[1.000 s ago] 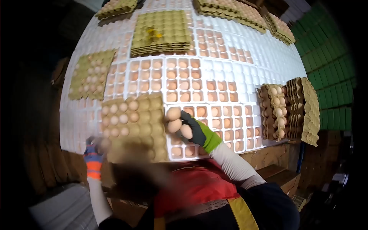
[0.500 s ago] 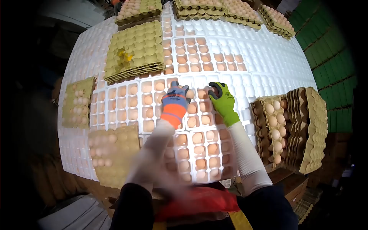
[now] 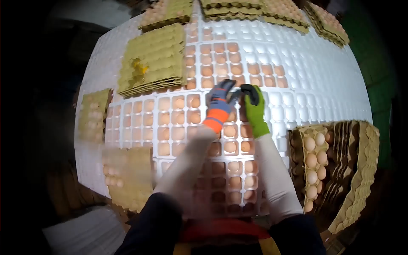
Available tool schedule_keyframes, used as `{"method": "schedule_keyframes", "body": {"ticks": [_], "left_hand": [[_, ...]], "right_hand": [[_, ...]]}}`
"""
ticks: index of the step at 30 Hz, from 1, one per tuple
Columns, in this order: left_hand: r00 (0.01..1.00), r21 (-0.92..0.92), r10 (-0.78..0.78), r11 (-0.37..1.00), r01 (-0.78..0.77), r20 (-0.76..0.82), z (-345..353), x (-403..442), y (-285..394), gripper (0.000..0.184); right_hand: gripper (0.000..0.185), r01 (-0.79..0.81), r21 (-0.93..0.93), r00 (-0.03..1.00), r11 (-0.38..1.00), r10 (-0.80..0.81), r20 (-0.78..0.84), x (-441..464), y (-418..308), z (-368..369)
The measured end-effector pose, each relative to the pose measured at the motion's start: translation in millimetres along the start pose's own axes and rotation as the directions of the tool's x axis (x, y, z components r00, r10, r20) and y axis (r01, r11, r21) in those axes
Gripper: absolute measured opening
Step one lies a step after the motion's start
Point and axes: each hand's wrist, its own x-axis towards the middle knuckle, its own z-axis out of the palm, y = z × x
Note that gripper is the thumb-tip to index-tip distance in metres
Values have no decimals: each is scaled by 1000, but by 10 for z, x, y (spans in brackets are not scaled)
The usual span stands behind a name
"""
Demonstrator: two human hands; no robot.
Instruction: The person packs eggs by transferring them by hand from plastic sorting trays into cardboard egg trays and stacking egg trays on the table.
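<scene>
Near edge: eggs (image 3: 235,182) one per well in white trays (image 3: 242,182) that cover the desk (image 3: 88,170)
Near-left corner: fibre tray (image 3: 142,170), part filled with eggs
Near-right corner: fibre tray stack (image 3: 366,170), pale and brown eggs along its left side
Left hand: orange-blue glove (image 3: 219,102), mid-desk over the wells, thumb and fingers parted, no egg seen between them
Right hand: green glove (image 3: 256,108), just beside it, fingers curled in, palm side hidden, can't tell if it has an egg
Egg handling: likely light, stiff but brittle, smooth shell; finger pads round the widest part, low squeeze, no knocks on well walls
Tray handling: looks thin and flexy, take it by the rim
Far-left: fibre stack (image 3: 155,53), yellow smear on top
Far edge: loaded fibre trays (image 3: 231,12)
</scene>
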Motion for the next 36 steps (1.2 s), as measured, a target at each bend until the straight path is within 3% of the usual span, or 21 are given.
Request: {"method": "schedule_keyframes", "body": {"ticks": [1, 3, 7, 10, 11, 13, 14, 15, 16, 17, 20, 22, 24, 26, 27, 28, 31, 32, 33, 34, 36], "left_hand": [[958, 558, -60, 822, -113, 281, 49, 51, 63, 37], [947, 634, 32, 736, -238, 318, 103, -244, -180, 40], [975, 264, -141, 960, 94, 169, -879, -695, 541, 39], [981, 123, -173, 975, 183, -87, -1922, -1388, 838, 39], [964, 246, -53, 962, 120, -262, -2279, -1612, 697, 37], [907, 390, -105, 879, 276, -407, -3178, -2146, 698, 33], [920, 637, -57, 705, 313, -389, -3573, -2318, 771, 31], [936, 699, -210, 623, 350, -281, -3928, -2496, 774, 31], [914, 760, -365, 540, 363, -176, -4161, -2633, 732, 30], [917, 751, -355, 552, 361, -180, -4261, -2693, 686, 30], [906, 866, -406, 490, 105, 120, -4425, -2860, 493, 27], [901, 901, -403, 433, 34, 160, -4433, -2875, 254, 22], [817, 897, -552, 429, 106, 168, -4564, -2806, 470, 25], [951, 326, -170, 911, 251, -259, -4715, -3053, 518, 29], [737, -411, -627, 759, 506, -252, -4742, -3231, 547, 45], [717, -603, -681, 639, 478, -153, -4913, -3335, 516, 45], [838, -474, -488, 814, 336, -245, -4916, -3317, 422, 44], [905, 129, -365, 909, 397, -218, -4909, -3140, 488, 41], [955, 682, -274, 678, 273, -110, -4912, -3009, 495, 39], [957, 678, -270, 685, 266, -104, -4926, -2934, 428, 39], [861, 893, -493, 434, 122, 122, -4924, -2858, 317, 43]], "right_hand": [[20, -106, 91, 994, 990, 108, -22, -75, 166, -84], [22, -290, 289, 945, 912, 321, -65, -276, 467, -302], [23, -322, 232, 942, 918, 335, -17, -491, -406, -131], [25, -427, 180, 879, 886, 361, 310, -834, -1146, 401], [23, -396, 205, 855, 895, 278, 438, -948, -1539, 658], [24, -316, 230, 762, 920, 102, 640, -1183, -2011, 1199], [28, -264, 232, 699, 936, 21, 715, -1336, -2074, 1491], [28, -256, 231, 698, 939, 14, 716, -1459, -2234, 1759], [31, -19, 110, 669, 994, -69, 740, -1571, -2415, 2020], [35, 232, -9, 620, 973, -141, 772, -1662, -2551, 2265], [43, 596, -161, 550, 786, -254, 795, -1906, -2501, 2717], [48, 424, -258, 518, 868, 1, 855, -1764, -2658, 2725], [40, -227, 52, 573, 973, 90, 814, -1690, -2645, 2594], [41, -87, -1, 561, 996, 50, 826, -1731, -2711, 2691], [42, 36, -43, 558, 998, 16, 829, -1756, -2746, 2752], [43, 156, -85, 554, 984, -16, 832, -1784, -2784, 2818], [45, 579, -243, 457, 778, -62, 887, -1908, -2816, 3154], [45, 576, -249, 461, 779, -58, 885, -1920, -2817, 3171], [45, 502, -219, 515, 837, -85, 853, -1932, -2816, 3178], [45, 431, -181, 568, 884, -110, 816, -1925, -2810, 3187], [40, 27, 28, 563, 999, -38, 825, -1721, -2647, 2915]]}}
